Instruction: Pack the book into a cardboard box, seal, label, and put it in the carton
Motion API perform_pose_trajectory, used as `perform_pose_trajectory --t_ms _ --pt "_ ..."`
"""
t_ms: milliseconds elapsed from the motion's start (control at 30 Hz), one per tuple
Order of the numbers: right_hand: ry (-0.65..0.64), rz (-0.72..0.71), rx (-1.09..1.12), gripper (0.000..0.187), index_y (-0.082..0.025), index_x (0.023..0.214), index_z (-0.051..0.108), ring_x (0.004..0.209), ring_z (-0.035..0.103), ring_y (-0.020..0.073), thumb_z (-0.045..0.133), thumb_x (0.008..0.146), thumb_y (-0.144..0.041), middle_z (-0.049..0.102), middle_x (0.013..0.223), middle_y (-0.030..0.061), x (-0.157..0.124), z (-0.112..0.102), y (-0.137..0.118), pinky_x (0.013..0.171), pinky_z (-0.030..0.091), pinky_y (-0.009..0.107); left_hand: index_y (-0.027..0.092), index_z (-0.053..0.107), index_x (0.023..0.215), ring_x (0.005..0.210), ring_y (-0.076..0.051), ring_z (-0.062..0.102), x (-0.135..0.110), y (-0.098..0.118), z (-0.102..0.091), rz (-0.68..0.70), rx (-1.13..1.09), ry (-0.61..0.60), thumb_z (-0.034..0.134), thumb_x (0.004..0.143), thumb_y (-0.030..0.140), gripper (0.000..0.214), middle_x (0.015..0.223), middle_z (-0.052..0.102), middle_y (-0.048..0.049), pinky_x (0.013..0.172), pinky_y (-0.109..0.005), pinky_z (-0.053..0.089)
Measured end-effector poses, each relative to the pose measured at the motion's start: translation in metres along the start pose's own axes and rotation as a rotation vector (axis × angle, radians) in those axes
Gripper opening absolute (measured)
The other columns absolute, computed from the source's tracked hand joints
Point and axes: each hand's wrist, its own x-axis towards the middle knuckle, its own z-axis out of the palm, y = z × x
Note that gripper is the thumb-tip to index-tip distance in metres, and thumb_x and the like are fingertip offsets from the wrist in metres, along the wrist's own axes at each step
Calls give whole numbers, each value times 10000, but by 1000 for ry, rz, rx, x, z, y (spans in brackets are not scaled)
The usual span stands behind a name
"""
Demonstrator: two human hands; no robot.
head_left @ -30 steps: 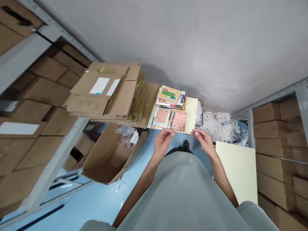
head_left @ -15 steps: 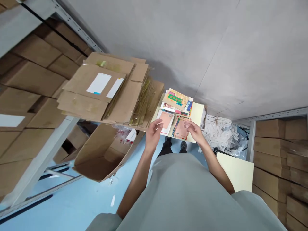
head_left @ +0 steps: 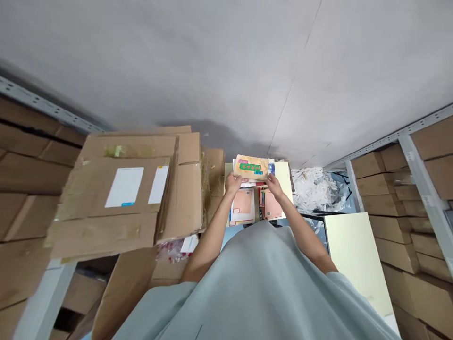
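A tan book (head_left: 252, 166) with a green, pink and blue cover design is between my hands, at the far side of a pale yellow tabletop (head_left: 285, 182). My left hand (head_left: 232, 184) grips its near left corner, fingers closed on the edge. On the near right corner my right hand (head_left: 274, 184) has hold of it the same way. More printed books show partly beneath it. Closer to me lie two stacks with pink covers, a left stack (head_left: 243, 203) and a right stack (head_left: 272, 204).
Flattened cardboard boxes (head_left: 184, 189) are piled to the left, above an open carton (head_left: 130, 283). White paper shreds (head_left: 313, 191) fill a bin at the right, beside a pale board (head_left: 357, 255). Shelves with brown boxes (head_left: 399, 231) stand on both sides, and a grey wall (head_left: 230, 71) is ahead.
Both hands have moved forward from over the pink stacks to the tan book and taken hold of its near corners. My view has tilted upward and turned.
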Motion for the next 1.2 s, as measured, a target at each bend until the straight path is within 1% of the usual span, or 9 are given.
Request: perform_pose_trajectory --t_ms 167,333,433,533,633,733,833,1000,1200 --pt "29 -3 71 774 -216 1527 649 1486 634 343 819 851 -552 704 1554 178 -19 -6 11 1268 505 536 179 685 998 1042 -275 784 -23 -15 -6 -33 -104 69 711 878 222 130 992 805 -106 1025 -418 613" --pt "-22 50 191 680 -217 1401 718 1346 715 297 823 819 -553 758 1445 146 -66 -11 38 1187 569 479 178 644 1134 1156 -263 771 -53 -27 -15 -19 -225 183 690 916 269 241 1246 763 -166 991 -396 644" --pt "-76 104 261 652 -229 1356 748 1304 749 304 859 789 -531 783 1400 136 -93 -12 54 1192 575 498 180 653 1168 1142 -252 769 -65 -23 -13 8 -323 186 677 878 248 299 1267 752 -153 893 -353 662" --pt "-25 91 227 703 -249 1371 762 1347 735 340 889 770 -590 765 1459 150 -114 -28 65 1228 551 551 186 698 1115 1113 -255 768 -75 -6 -3 140 -374 121 702 839 248 283 1184 777 -122 933 -365 657" --pt "207 -33 88 827 -247 1424 748 1491 635 398 882 750 -707 663 1617 180 -134 -64 73 1285 481 618 199 732 1149 1184 -272 767 -86 17 18 262 -351 -66 721 828 252 326 1237 792 -127 1027 -404 643" --pt "447 -125 -20 875 -228 1432 750 1578 552 423 850 762 -783 632 1652 187 -164 -110 79 1351 387 640 207 740 1212 1255 -283 762 -104 42 49 278 -348 -373 735 838 262 379 1321 788 -143 1031 -412 649" --pt "485 -146 74 790 -247 1379 778 1471 662 398 862 791 -768 730 1542 156 -207 -154 84 1306 464 612 207 744 1306 1162 -270 793 -135 69 84 221 -340 -696 765 853 291 461 1304 802 -142 923 -374 673" --pt "421 -160 458 616 -261 1242 816 1155 823 330 928 810 -685 873 1215 84 -291 -218 99 1091 648 514 216 742 1387 1094 -254 810 -216 115 147 160 -316 -1043 889 840 394 594 1258 821 -120 855 -333 687" --pt "675 -230 681 558 -264 1188 773 1081 834 304 931 837 -667 872 1168 78 -377 -284 140 993 671 445 232 744 1426 1401 -303 726 -332 128 237 108 -300 -1330 910 893 569 652 1526 738 -153 1174 -428 609"
